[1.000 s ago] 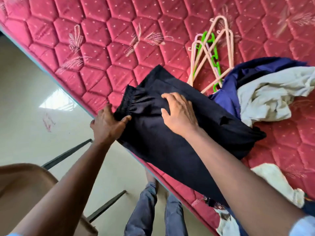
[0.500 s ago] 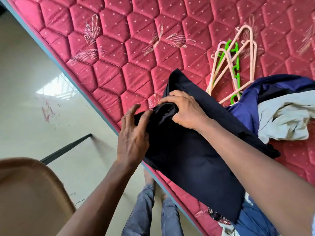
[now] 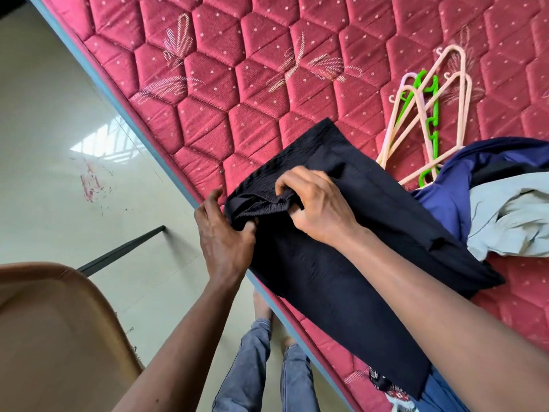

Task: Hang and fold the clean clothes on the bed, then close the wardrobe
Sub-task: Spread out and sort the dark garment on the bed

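Black garment (image 3: 341,263) lies flat on the bed (image 3: 237,84), at the near edge. Its lower part overhangs the edge toward the floor (image 3: 59,129). The gathered waistband (image 3: 267,197) points up-left.

Left hand (image 3: 222,242): at the bed edge, fingers curled into the waistband corner, gripping cloth. The fingertips are buried in the fabric, so how deep the hold goes cannot be told.

Right hand (image 3: 315,209): on top of the garment, fingers (image 3: 285,182) bent and pinching a bunched fold of waistband, thumb tucked under it.

Step in hand, by judgement: squaring up the waistband before a fold. Most of the task is still to do. A blue cloth (image 3: 445,203) and a grey cloth (image 3: 511,218) lie heaped unfolded just beside the garment, and the hangers (image 3: 430,114) lie bare on the bed near them.

Handling, judged from the look:
- Light, soft and limp; it drapes over the edge with no stiffness.
- The weave looks smooth, so it is likely to slide on the quilted bed, and the hanging part may drag the rest off.
- The elastic band puckers, so it needs stretching flat between two hands.
- Not fragile.

Best hold: both waistband corners, one per hand, pulled taut, then the whole piece drawn further onto the bed before the hem end is brought up.

Also in view: a brown chair (image 3: 59,322) at lower left.
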Demonstrator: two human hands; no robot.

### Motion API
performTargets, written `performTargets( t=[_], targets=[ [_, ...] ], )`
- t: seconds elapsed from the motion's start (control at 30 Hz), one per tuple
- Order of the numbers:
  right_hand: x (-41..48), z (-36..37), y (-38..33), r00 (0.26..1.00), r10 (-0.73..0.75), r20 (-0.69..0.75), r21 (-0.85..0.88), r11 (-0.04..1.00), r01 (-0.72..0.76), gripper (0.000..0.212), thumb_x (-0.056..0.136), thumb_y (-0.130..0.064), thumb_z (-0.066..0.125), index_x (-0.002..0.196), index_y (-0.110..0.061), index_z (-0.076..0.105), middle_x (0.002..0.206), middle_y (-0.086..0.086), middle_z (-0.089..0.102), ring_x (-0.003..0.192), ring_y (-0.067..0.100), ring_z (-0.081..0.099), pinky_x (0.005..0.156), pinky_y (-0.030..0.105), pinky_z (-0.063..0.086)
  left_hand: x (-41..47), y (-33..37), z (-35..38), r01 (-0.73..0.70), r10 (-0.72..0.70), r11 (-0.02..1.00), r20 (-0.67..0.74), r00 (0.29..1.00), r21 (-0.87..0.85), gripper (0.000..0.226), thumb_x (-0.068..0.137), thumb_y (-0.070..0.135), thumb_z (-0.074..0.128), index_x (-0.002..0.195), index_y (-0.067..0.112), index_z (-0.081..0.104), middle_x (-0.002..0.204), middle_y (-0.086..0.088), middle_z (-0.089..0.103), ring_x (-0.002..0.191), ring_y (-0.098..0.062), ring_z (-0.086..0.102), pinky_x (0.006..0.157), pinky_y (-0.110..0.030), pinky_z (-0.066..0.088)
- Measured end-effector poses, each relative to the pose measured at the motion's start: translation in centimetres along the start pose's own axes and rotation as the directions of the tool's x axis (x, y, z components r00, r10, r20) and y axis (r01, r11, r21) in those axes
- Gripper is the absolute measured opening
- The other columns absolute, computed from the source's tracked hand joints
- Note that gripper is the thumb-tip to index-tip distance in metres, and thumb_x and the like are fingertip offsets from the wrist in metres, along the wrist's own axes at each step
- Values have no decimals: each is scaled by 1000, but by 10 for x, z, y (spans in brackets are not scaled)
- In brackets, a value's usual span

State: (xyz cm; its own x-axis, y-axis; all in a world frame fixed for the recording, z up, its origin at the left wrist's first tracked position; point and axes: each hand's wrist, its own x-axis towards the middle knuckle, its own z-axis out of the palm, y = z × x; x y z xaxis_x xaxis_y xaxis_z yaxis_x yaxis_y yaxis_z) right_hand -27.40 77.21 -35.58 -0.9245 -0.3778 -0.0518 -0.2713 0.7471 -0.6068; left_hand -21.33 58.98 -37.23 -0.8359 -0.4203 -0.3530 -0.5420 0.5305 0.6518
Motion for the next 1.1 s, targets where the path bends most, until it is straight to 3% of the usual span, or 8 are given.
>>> performTargets(
  t=[0.17,0.27,0.47,0.57,0.73,0.87,0.97,1.1],
  targets=[
    [-28,-4,2,998,11,57,42,999,-13,56,73,-5,73,127,-18,64,110,-1,63,104,24,62,92,41,49,-17,-10,-5,-145,145,985,7,989,95,72,74,24,78,140,33,52,125,0,49,113,-25,56,102,-45,49],
    [-33,-9,4,994,97,58,156,982,-105,46,72,-1,73,114,-21,71,106,-3,59,101,19,62,92,39,51,-22,-15,-9,-179,179,976,7,984,122,71,73,24,82,139,32,55,132,-2,48,123,-22,49,108,-40,44],
    [-37,-18,5,957,247,154,303,910,-284,58,71,5,61,120,-26,68,119,-10,65,114,5,61,105,30,47,-24,-9,-16,-147,146,989,33,989,35,32,79,25,84,105,30,67,97,9,65,76,-3,58,78,-40,54],
    [-33,-20,2,920,317,229,307,874,-377,57,82,-13,73,134,-29,58,130,-15,63,122,1,56,108,21,41,-22,-2,-16,-214,213,977,147,966,-12,48,78,22,86,119,32,62,93,13,64,74,-3,60,75,-33,51],
    [-16,-26,0,889,377,259,246,865,-438,41,72,-10,61,102,-36,69,98,-13,74,96,13,67,95,36,52,-3,7,-10,-102,70,993,378,923,66,108,73,26,91,159,36,26,85,14,60,84,-23,65,77,-31,47],
    [-17,-50,-4,888,360,286,296,848,-439,38,69,-2,57,83,-35,71,86,-12,72,81,4,63,80,25,50,8,10,-17,-274,136,909,398,907,315,58,72,58,85,119,30,68,96,6,54,102,-28,61,78,-35,45],
    [-25,-71,-3,882,350,315,302,844,-443,36,74,1,61,87,-31,70,91,-10,71,85,6,62,83,22,46,1,9,-17,-500,367,810,398,841,307,73,67,78,71,116,23,70,119,1,51,112,-28,51,92,-45,48],
    [-34,-93,8,825,400,398,258,814,-520,29,80,-4,66,87,-32,68,87,-1,70,80,17,61,81,34,47,-17,19,-6,-540,483,837,343,806,91,70,78,75,68,114,16,61,133,3,53,122,-24,56,99,-48,48]
  ],
)
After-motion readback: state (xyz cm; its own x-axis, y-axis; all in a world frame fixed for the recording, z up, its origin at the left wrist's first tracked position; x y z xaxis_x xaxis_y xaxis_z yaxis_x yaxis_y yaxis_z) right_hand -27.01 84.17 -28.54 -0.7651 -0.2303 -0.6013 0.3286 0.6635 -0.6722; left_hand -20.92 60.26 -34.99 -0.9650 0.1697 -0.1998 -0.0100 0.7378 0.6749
